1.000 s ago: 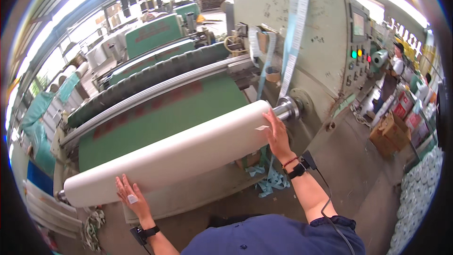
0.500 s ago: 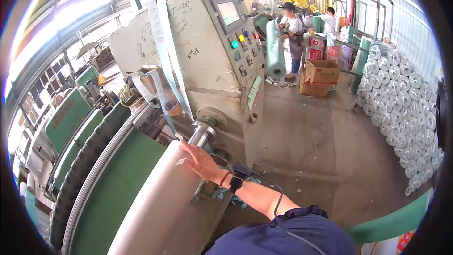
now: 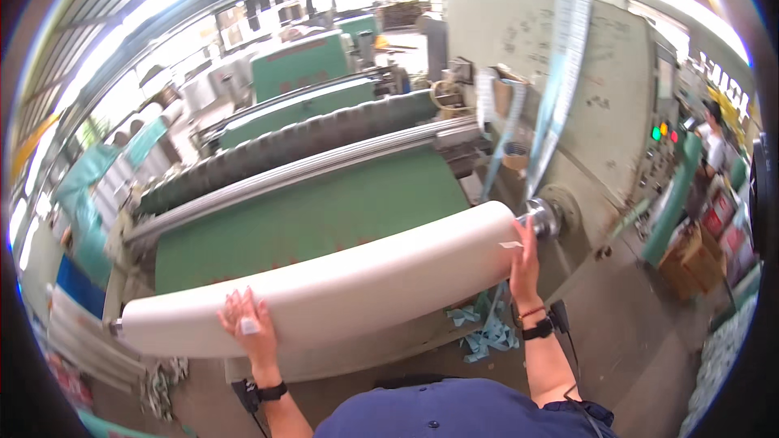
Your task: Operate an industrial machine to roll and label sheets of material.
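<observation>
A large white roll (image 3: 349,284) lies across the front of the machine, mounted at its right end on a metal chuck (image 3: 542,219). My left hand (image 3: 250,328) rests on the roll's near side with its fingers spread; a small white patch shows on the back of it. At the right end of the roll, my right hand (image 3: 524,266) touches the edge with fingers stretched upward. Beside its fingertips, a small white tab (image 3: 510,244) sticks out from the roll. Neither hand is wrapped around anything.
Behind the roll stretches a green machine bed (image 3: 324,219) with a dark roller (image 3: 284,150) beyond it. Light blue strips (image 3: 560,81) hang by the grey control cabinet (image 3: 560,57). Blue scraps (image 3: 491,332) litter the floor. At right stand a co-worker (image 3: 714,142) and a cardboard box (image 3: 690,264).
My view has swung left, bringing the whole roll and my left hand into sight on it. My right hand stays at the roll's right end, its fingers now pointing upward.
</observation>
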A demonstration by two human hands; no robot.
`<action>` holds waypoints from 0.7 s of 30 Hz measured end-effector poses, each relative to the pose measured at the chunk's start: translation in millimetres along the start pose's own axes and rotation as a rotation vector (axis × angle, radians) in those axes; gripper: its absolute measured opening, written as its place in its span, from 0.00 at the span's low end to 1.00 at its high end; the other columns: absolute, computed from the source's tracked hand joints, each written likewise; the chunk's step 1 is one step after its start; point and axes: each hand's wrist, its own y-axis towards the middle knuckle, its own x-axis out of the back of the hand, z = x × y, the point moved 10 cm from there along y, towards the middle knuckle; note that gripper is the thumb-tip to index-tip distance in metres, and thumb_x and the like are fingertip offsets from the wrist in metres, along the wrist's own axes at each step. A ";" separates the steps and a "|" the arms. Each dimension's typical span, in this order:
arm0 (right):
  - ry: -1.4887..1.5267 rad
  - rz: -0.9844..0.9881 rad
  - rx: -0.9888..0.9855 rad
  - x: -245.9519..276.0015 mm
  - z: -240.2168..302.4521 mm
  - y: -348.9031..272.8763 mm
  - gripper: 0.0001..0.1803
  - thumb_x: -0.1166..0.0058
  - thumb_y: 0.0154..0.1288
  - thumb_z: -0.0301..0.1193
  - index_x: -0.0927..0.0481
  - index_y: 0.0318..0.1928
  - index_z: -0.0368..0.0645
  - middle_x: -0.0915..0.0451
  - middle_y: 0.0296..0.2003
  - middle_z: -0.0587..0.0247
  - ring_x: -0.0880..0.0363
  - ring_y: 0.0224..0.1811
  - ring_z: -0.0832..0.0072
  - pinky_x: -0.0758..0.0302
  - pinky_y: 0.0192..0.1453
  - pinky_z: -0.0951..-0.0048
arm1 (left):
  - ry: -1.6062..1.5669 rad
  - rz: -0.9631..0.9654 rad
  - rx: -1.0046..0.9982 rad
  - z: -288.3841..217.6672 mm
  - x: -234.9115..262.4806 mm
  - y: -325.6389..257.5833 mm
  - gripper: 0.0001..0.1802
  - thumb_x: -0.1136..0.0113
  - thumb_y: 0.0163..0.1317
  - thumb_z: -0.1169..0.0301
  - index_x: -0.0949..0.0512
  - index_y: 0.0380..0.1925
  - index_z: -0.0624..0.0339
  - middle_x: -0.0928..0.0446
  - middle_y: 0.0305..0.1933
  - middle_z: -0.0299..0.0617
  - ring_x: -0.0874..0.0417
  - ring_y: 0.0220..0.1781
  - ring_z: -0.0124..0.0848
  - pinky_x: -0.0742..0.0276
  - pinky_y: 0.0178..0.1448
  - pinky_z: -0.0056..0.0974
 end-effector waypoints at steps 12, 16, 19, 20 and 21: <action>-0.153 0.059 0.125 -32.7 2.6 -0.4 0.44 0.62 0.88 0.58 0.46 0.87 0.39 0.32 0.80 0.47 0.38 0.84 0.56 0.47 0.88 0.54 | -0.020 -0.108 -0.060 -8.4 36.6 -10.6 0.25 0.37 0.76 0.59 0.19 0.70 0.51 0.23 0.75 0.51 0.29 0.82 0.50 0.50 0.87 0.65; 0.085 0.058 -0.038 -17.6 -26.7 3.6 0.42 0.62 0.89 0.54 0.45 0.86 0.36 0.32 0.81 0.53 0.40 0.85 0.60 0.49 0.89 0.54 | -0.062 -0.169 -0.098 -18.1 33.0 9.0 0.24 0.37 0.75 0.56 0.19 0.66 0.52 0.19 0.68 0.53 0.25 0.77 0.51 0.45 0.83 0.68; 0.309 0.005 -0.071 -6.4 -30.6 7.2 0.42 0.65 0.89 0.56 0.42 0.85 0.35 0.32 0.81 0.51 0.41 0.86 0.57 0.49 0.89 0.53 | 0.019 -0.156 -0.068 -22.0 39.0 18.6 0.24 0.42 0.79 0.55 0.20 0.67 0.53 0.21 0.70 0.55 0.26 0.78 0.52 0.46 0.84 0.68; 0.288 -0.020 -0.066 -1.0 -24.3 5.5 0.42 0.65 0.89 0.56 0.42 0.85 0.35 0.32 0.81 0.51 0.41 0.86 0.57 0.49 0.89 0.53 | 0.009 -0.157 -0.090 -30.6 34.3 21.1 0.24 0.41 0.79 0.55 0.21 0.68 0.53 0.22 0.71 0.54 0.27 0.79 0.52 0.45 0.84 0.68; 0.080 0.021 0.064 -8.1 -5.2 5.3 0.41 0.66 0.89 0.55 0.39 0.83 0.34 0.33 0.81 0.49 0.43 0.87 0.55 0.50 0.90 0.52 | 0.073 -0.161 -0.092 -23.8 33.8 12.1 0.25 0.41 0.79 0.55 0.22 0.69 0.54 0.23 0.71 0.53 0.28 0.79 0.52 0.44 0.84 0.68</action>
